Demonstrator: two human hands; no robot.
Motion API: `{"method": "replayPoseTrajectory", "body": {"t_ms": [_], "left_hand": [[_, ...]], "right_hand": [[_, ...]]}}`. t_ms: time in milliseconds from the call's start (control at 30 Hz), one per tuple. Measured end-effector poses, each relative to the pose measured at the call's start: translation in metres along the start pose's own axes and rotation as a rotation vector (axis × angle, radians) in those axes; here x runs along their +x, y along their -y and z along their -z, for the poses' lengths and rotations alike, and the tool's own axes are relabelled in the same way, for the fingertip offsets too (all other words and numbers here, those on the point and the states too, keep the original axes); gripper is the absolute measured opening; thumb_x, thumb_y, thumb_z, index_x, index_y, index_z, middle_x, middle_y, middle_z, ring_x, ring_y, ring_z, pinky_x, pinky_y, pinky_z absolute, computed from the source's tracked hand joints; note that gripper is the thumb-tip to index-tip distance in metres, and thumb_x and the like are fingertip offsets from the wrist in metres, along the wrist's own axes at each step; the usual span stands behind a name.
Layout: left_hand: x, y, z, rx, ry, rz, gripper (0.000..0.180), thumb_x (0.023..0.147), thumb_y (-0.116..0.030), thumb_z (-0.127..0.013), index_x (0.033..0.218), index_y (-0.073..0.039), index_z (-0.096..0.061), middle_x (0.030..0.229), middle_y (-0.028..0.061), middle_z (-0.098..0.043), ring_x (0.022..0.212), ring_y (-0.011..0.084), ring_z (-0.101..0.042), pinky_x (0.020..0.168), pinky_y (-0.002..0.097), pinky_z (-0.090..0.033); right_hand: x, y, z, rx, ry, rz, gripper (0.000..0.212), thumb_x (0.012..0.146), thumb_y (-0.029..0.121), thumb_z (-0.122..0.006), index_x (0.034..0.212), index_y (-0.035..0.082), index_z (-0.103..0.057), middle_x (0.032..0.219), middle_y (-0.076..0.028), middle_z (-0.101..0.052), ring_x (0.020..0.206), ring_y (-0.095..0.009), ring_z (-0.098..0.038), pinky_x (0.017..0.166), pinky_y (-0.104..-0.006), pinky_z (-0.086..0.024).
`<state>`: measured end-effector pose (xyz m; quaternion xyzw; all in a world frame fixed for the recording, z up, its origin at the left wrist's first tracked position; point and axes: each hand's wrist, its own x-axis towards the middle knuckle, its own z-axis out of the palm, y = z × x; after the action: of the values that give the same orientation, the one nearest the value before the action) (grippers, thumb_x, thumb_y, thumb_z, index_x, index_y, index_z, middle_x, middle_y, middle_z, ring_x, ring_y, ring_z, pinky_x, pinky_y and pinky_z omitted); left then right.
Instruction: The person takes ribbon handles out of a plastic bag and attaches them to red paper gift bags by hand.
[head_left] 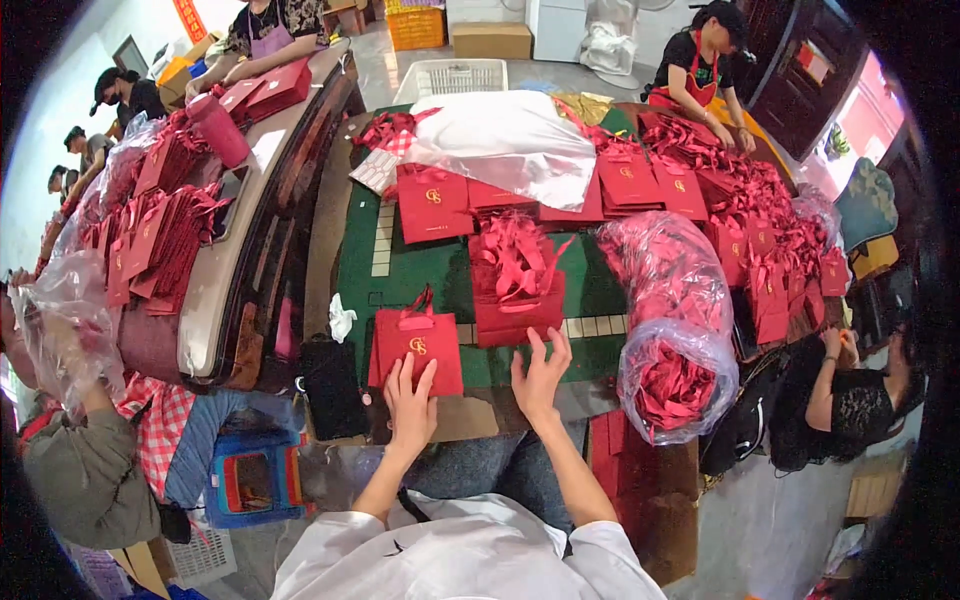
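A flat red paper gift bag [420,345] with a gold emblem and ribbon handles lies on the green table [400,275] right in front of me. My left hand [410,400] rests its fingertips on that bag's near edge, fingers spread. My right hand [540,375] is raised open beside it, fingers apart, reaching toward an upright red bag [515,300] stuffed with red ribbon handles. Neither hand grips anything.
A clear plastic sack of red ribbons [675,340] sits to my right. More red bags [435,200] and a white plastic sheet [510,140] cover the far table. Stacks of red bags [150,240] fill the left table. Other people work at the left, back and right.
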<state>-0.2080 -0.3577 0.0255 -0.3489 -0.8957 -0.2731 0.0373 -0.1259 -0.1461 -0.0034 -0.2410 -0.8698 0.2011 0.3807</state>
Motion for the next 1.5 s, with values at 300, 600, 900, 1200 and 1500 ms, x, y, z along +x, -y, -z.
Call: {"method": "replayPoseTrajectory", "body": {"t_ms": [300,600,900,1200,1500], "left_hand": [[-0.001,0.009,-0.003,0.013,0.007,-0.061,0.061,0.077,-0.002,-0.061,0.135,-0.016,-0.052,0.143,0.0151,-0.040,0.132,0.0390,-0.034,0.107,0.0519,-0.027],[0.005,0.015,0.030,-0.043,-0.315,-0.088,0.042,0.084,0.002,-0.052,0.123,-0.009,-0.063,0.123,0.0125,-0.060,0.119,0.0325,-0.052,0.104,0.0450,-0.033],[-0.022,-0.026,0.025,-1.210,-0.533,0.544,0.033,0.102,-0.013,-0.043,0.134,-0.008,-0.046,0.128,0.0053,-0.056,0.115,0.0210,-0.054,0.094,0.0389,-0.046],[-0.090,-0.059,-0.035,-1.994,-0.015,0.964,0.037,0.095,-0.013,-0.053,0.131,-0.016,-0.046,0.129,0.0019,-0.056,0.117,0.0216,-0.055,0.100,0.0457,-0.043],[-0.075,-0.046,-0.022,-1.746,0.144,0.858,0.031,0.092,-0.011,-0.060,0.123,-0.010,-0.056,0.112,0.0028,-0.062,0.104,0.0170,-0.060,0.091,0.0363,-0.049]], "right_hand": [[0.058,0.012,-0.010,-0.190,0.085,0.111,0.060,0.081,0.023,-0.070,0.137,0.017,-0.049,0.143,-0.018,-0.036,0.134,-0.044,-0.028,0.107,-0.0577,-0.026],[-0.009,0.011,0.028,0.043,-0.044,0.054,0.046,0.081,0.008,-0.067,0.125,0.008,-0.055,0.130,-0.017,-0.044,0.124,-0.040,-0.040,0.104,-0.0509,-0.030],[-0.050,0.030,0.034,0.396,0.176,-0.139,0.031,0.085,0.007,-0.062,0.115,0.003,-0.057,0.107,-0.015,-0.058,0.106,-0.032,-0.055,0.095,-0.0398,-0.042],[-0.076,0.051,0.052,0.859,0.212,-0.613,0.033,0.099,0.017,-0.052,0.126,-0.001,-0.051,0.119,-0.012,-0.061,0.107,-0.019,-0.056,0.094,-0.0323,-0.043],[-0.060,0.023,0.081,0.895,0.286,-0.734,0.026,0.098,0.015,-0.052,0.120,0.000,-0.056,0.108,-0.006,-0.064,0.094,-0.011,-0.057,0.082,-0.0266,-0.047]]}}
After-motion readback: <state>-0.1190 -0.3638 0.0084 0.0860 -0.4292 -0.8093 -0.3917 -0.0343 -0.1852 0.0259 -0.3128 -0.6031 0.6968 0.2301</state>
